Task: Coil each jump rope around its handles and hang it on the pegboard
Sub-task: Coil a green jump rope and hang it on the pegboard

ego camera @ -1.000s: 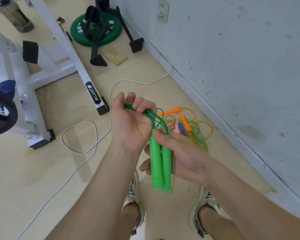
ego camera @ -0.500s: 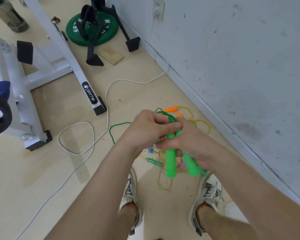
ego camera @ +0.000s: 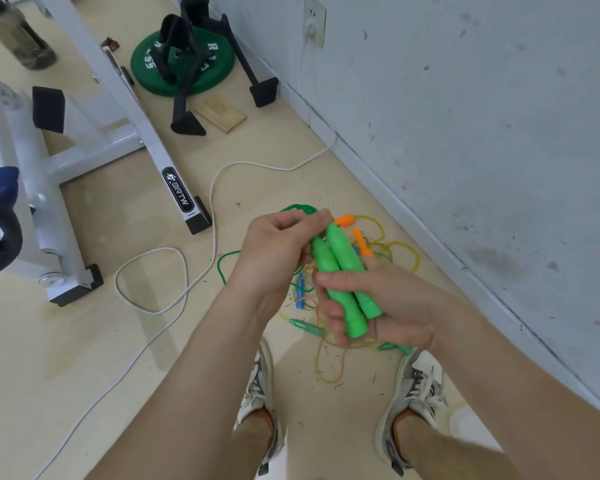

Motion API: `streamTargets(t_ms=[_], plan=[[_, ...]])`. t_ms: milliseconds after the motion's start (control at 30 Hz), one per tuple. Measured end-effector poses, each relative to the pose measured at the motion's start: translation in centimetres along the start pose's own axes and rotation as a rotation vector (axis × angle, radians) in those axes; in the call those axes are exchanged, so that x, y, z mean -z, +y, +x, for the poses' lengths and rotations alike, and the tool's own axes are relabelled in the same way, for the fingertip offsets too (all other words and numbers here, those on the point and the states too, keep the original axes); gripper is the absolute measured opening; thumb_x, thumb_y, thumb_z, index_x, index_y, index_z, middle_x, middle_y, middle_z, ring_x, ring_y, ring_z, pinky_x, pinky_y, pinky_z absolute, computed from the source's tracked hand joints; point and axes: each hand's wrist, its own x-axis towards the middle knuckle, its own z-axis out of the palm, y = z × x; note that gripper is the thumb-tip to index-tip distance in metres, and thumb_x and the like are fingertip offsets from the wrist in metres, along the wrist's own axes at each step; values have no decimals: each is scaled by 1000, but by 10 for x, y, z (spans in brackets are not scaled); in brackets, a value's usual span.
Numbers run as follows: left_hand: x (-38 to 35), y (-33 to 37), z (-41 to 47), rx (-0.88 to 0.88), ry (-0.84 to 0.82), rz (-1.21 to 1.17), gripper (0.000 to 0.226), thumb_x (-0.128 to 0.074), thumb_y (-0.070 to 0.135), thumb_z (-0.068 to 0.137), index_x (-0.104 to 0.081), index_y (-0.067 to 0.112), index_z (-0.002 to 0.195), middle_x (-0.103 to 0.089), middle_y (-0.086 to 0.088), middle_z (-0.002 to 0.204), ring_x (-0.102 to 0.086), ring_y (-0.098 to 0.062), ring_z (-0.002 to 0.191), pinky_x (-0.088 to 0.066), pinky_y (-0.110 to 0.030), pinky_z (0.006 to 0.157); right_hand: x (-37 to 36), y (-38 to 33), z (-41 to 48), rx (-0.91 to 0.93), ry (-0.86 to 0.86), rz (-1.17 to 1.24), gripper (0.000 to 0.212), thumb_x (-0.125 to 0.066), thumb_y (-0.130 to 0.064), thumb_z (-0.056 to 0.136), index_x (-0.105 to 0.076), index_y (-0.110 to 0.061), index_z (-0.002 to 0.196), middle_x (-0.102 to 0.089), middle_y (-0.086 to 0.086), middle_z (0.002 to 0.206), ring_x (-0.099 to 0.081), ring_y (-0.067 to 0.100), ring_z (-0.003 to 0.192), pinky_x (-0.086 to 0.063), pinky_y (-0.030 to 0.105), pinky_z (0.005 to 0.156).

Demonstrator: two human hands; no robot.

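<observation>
Two bright green jump rope handles (ego camera: 340, 271) lie side by side, and my right hand (ego camera: 388, 303) grips them around their lower half. My left hand (ego camera: 278, 244) pinches the green cord (ego camera: 300, 208) at the handles' top ends; a loop of that cord (ego camera: 222, 265) hangs down to the floor on the left. Below my hands a tangle of other jump ropes (ego camera: 392, 251) lies on the floor, with orange (ego camera: 345, 221), blue (ego camera: 299, 296) and teal (ego camera: 307, 327) handles and yellow cord. No pegboard is in view.
A grey wall (ego camera: 465, 133) runs along the right. A white bench frame (ego camera: 142, 133) stands at the left, a green weight plate (ego camera: 184, 64) with black stands behind it. A white cable (ego camera: 174, 251) snakes over the floor. My two shoes (ego camera: 413, 393) are below.
My left hand dropped from a raised grip on the cord loop to the handles' tips. The handles tilted and now lie in my right palm; a cord loop fell to the floor.
</observation>
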Motion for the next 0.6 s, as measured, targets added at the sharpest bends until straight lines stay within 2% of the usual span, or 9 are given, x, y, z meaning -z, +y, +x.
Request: streamTargets(t_ms=[67,133,200,267,333,400,500,533,600], plan=[[1,1,0,38,26,8,21,-68,15,87,-64,1,72,-47,1,49,-42,-8,43,-42,-16,47,1,1,3,9,48,-23,18,-60,-18,94,-49,-12,80,-44,3,59,-42,14,45,-39,24,45],[3,1,1,4,89,182,28,-70,23,86,-65,2,68,-52,-3,51,-47,-10,44,-48,-21,50,4,2,5,6,72,-29,23,-61,-18,94,-46,-14,77,-40,2,58,-35,12,43,-32,21,42],[7,-1,4,-156,242,532,34,-73,37,80,-62,9,63,-52,2,52,-47,-10,47,-45,-26,53,5,3,5,-12,56,-25,25,-60,-18,95,-45,-15,75,-39,0,58,-32,10,43,-29,20,42],[11,1,3,-397,354,659,29,-74,41,76,-57,20,65,-52,9,60,-47,-9,58,-41,-27,60,5,2,4,-32,11,-9,25,-60,-18,94,-46,-16,73,-38,0,58,-31,9,42,-26,18,41],[12,2,3,-529,221,609,19,-70,42,81,-62,27,73,-60,9,75,-55,-6,73,-43,-22,71,3,2,1,-49,-91,25,24,-63,-17,90,-48,-17,72,-37,-1,57,-31,7,42,-25,17,41],[9,2,-1,-428,30,575,33,-59,45,90,-68,20,71,-64,2,71,-56,-6,69,-42,-21,68,3,2,-1,-38,-245,72,22,-68,-19,85,-49,-16,75,-39,-2,57,-34,6,42,-28,17,40],[2,8,-8,-233,-89,312,60,-50,50,89,-59,-4,64,-47,-15,58,-43,-17,54,-35,-25,52,3,2,-3,10,-420,186,34,-76,-22,79,-44,-14,85,-43,-4,59,-40,3,44,-32,16,40],[0,9,-8,-193,-92,225,59,-50,52,86,-56,-2,62,-41,-14,57,-37,-18,51,-30,-25,48,2,2,-3,37,-445,231,35,-77,-22,79,-44,-13,87,-44,-4,59,-42,3,44,-34,15,41],[-3,12,-10,-122,-112,47,46,-50,52,84,-62,14,60,-28,-9,60,-23,-17,51,-17,-27,48,-1,2,-2,94,-451,336,29,-75,-22,81,-49,-12,89,-46,-3,61,-45,5,47,-40,17,44]])
